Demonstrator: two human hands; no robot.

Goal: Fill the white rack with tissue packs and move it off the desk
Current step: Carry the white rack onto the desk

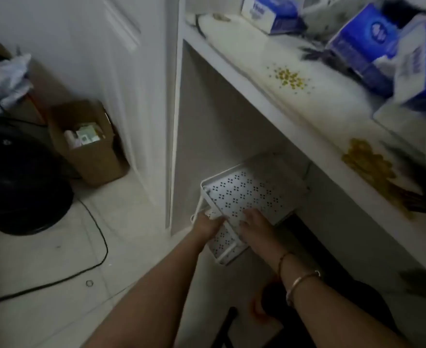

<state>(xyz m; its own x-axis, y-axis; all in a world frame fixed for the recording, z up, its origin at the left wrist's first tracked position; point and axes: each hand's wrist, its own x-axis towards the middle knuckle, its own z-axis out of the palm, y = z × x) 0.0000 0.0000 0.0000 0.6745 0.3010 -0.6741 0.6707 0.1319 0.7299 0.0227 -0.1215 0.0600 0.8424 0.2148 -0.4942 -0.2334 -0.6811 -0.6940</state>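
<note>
Pale tile floor [56, 259] under the table [315, 121] is where the white rack [247, 194] is sitting right now, still empty, tissue packs [365, 38] waiting up top. It's looking light and stiff, thin perforated trays, so grab the frame bars. Left hand [208, 223] is gripping the corner bar, right hand [256, 226] is gripping the upper tray's near edge.
</note>
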